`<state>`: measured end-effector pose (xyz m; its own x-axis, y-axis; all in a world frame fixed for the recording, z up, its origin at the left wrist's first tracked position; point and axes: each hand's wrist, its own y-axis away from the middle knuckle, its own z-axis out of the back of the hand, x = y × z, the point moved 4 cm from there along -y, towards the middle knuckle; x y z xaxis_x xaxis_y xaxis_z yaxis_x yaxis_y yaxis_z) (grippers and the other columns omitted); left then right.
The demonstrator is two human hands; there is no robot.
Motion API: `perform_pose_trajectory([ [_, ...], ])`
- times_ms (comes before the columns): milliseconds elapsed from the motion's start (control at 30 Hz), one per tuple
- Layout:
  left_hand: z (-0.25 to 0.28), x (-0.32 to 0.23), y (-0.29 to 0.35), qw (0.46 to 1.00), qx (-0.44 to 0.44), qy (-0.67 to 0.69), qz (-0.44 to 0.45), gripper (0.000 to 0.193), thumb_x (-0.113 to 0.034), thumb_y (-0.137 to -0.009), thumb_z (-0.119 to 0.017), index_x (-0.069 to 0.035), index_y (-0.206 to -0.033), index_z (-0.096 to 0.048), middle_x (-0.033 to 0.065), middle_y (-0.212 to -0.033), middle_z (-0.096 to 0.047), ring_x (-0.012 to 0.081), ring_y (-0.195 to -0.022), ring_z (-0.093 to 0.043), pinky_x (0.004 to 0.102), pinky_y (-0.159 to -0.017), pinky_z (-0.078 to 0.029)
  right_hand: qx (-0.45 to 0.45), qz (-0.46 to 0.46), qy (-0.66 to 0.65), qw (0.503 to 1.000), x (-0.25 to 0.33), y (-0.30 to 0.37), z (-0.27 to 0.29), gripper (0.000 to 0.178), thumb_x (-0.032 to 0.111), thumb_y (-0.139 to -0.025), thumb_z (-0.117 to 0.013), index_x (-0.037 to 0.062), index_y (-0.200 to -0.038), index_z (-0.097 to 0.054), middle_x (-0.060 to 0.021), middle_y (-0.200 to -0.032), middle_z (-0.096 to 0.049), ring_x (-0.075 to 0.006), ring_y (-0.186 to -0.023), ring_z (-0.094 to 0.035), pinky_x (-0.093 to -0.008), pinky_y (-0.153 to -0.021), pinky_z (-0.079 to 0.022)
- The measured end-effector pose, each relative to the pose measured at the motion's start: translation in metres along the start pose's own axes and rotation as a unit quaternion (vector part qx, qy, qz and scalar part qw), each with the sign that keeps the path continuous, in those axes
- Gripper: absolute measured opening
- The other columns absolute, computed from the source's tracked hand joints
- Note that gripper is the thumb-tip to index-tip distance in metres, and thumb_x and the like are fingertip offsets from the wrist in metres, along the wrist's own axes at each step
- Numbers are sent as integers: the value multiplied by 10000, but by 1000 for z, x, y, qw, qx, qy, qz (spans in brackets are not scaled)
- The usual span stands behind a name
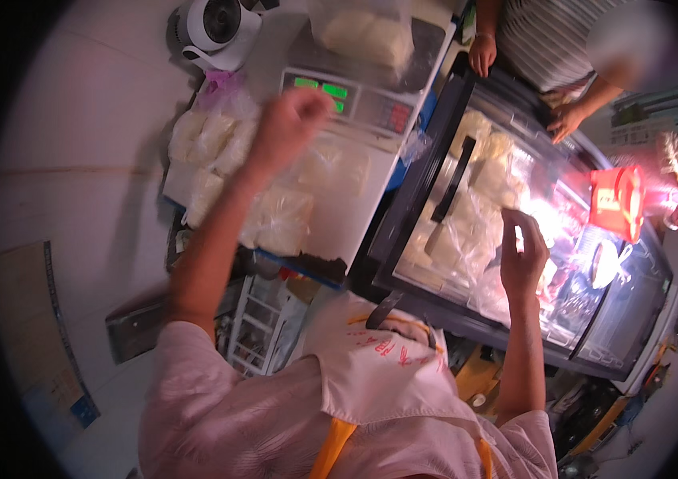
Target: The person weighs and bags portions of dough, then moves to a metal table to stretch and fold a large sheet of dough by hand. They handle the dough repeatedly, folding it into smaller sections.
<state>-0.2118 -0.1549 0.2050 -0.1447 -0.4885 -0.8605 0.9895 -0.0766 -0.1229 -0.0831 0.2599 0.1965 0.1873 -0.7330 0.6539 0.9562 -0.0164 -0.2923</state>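
My left hand (297, 120) is raised in front of the display of a weighing scale (355, 108), its fingers smeared by motion. A clear plastic bag of pale food (367, 40) rests on the scale's dark platform. Below that hand, several plastic bags of pale food (283, 215) lie on the white counter (339, 223). My right hand (524, 259) is above a lit, glass-topped display case (411, 247); its thumb and fingers curve together into a pinch. Glare hides whatever may be between them. Bagged pale food (467, 231) lies under the glass.
A white fan (219, 28) stands at the counter's back left. Across the case, another person's hands (566, 121) rest near its far edge. A red bucket (617, 203) is at the case's right side. A white wire rack (259, 327) stands below the counter.
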Motion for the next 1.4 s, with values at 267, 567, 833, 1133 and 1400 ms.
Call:
perform_pose_trajectory([
  [267,52,6,-227,938,-260,-210,-94,247,-291,-899,-781,-51,-918,-728,182,-847,-739,333,-839,-741,474,-747,-584,36,327,-33,944,199,-262,-105,195,-16,-965,-595,63,-1074,-735,-128,-931,-732,-353,-893,-727,-418,-787,-574],
  [567,59,23,-257,953,27,302,-21,208,-144,-876,-701,-17,-724,-640,53,-655,-628,149,-559,-583,331,-532,-454,463,237,303,799,152,-412,-262,236,52,-944,-618,48,-1142,-747,-165,-1075,-773,-348,-1072,-726,-410,-933,-563],
  [833,52,30,-281,975,-154,-91,-134,242,-178,-824,-713,60,-865,-728,325,-842,-708,499,-865,-722,545,-783,-587,478,135,369,786,116,-418,-290,351,120,-959,-583,47,-1281,-705,-202,-1246,-731,-353,-1168,-690,-433,-1009,-519],
  [1133,38,6,-301,967,-87,-184,-155,251,-175,-786,-759,49,-898,-732,317,-905,-735,490,-937,-736,516,-830,-604,524,131,187,820,88,-426,-284,355,252,-939,-621,0,-1162,-733,-210,-1104,-735,-359,-1011,-693,-449,-923,-522],
  [1400,53,-6,-283,980,-50,-146,-124,270,-161,-768,-786,31,-951,-731,293,-948,-748,466,-936,-741,497,-853,-601,523,96,171,829,84,-424,-280,647,336,-782,-875,23,-1321,-701,-146,-1218,-738,-284,-1106,-681,-405,-950,-520],
])
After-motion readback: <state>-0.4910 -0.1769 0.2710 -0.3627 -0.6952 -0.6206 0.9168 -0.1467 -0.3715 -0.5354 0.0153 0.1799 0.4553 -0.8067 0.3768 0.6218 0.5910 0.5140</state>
